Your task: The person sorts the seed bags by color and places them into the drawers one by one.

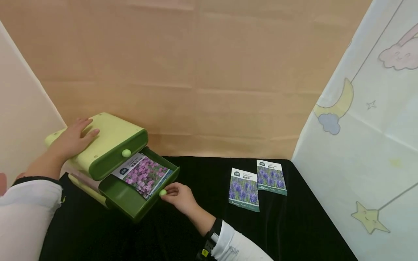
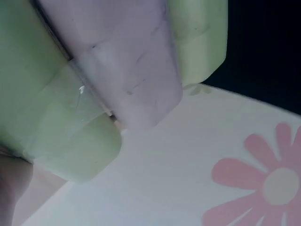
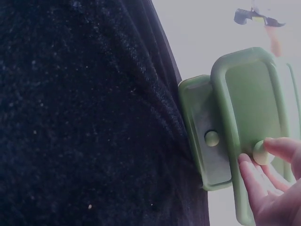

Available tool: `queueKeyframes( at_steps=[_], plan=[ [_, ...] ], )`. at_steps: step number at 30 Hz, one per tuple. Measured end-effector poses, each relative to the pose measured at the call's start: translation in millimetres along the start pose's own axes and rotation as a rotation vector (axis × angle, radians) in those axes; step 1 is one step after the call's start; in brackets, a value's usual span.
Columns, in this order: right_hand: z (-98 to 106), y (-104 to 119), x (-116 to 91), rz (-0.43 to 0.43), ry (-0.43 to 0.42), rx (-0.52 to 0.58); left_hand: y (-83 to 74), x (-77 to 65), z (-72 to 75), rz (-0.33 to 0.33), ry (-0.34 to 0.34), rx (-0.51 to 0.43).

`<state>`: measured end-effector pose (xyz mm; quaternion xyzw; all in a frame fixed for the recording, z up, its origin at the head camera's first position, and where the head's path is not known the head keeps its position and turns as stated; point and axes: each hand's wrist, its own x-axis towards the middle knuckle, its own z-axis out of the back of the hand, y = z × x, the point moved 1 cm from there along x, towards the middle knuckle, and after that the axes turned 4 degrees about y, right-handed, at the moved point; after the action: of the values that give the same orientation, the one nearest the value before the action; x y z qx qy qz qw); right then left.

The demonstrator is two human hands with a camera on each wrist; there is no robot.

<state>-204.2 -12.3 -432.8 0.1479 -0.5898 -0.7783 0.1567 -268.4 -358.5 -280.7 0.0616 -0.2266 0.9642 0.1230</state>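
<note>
Farthest left of the pinching grip, a pale wall panel (image 1: 29, 90) stands close to the drawer unit (image 1: 114, 132), leaving a narrow margin on that side; the left hand (image 1: 73, 139) rests back-up on the unit's light-green top, fingers extended, thumb spread, grasping nothing, its forearm slanting up from the lower left. Above and left of the grip, the closed top drawer's round knob (image 1: 126, 153) overhangs the pulled-out drawer (image 1: 127, 197); pink-flower packets (image 1: 147, 175) lie inside toward its far side, bare green floor showing nearer the person. Below the drawer being held, a lower drawer (image 3: 200, 113) sits farther back. At the grip itself, the right hand (image 1: 179, 197) pinches the drawer's pale-green knob (image 1: 162, 193) between thumb and fingers, wrist angled in from the lower right; black cloth (image 1: 202, 181) stretches rightward from it as open room; well right of the grip lie two purple-flower packets, the nearer one (image 1: 244, 188) in front of the farther one (image 1: 272, 177); beyond them the cloth's edge meets a printed white sheet (image 1: 343, 163).
</note>
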Motion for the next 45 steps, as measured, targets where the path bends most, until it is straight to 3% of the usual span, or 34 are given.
queueKeyframes(
  at_steps=[3, 11, 18, 31, 38, 45],
  plan=[
    [1.9, 2.9, -0.8, 0.015, -0.011, -0.012, 0.6, 4.0, 0.1, 0.015, 0.018, -0.001],
    [4.5, 10.0, -0.9, 0.031, -0.023, -0.015, -7.0, 9.8, -1.9, 0.011, 0.168, 0.125],
    [1.1, 21.2, 14.2, 0.059, -0.044, -0.066, -10.2, 11.2, -1.5, 0.008, 0.227, 0.181],
    [-39.7, 39.4, 54.4, 0.054, -0.117, -0.045, -6.7, 10.9, 1.4, 0.012, 0.23, 0.188],
    [-50.0, 43.3, 73.4, 0.114, -0.167, -0.108, -10.7, 13.3, 1.3, 0.014, 0.235, 0.189],
    [-62.3, 53.0, 82.0, 0.104, -0.204, -0.151, -14.3, 13.7, -0.3, 0.017, 0.232, 0.197]
  ],
)
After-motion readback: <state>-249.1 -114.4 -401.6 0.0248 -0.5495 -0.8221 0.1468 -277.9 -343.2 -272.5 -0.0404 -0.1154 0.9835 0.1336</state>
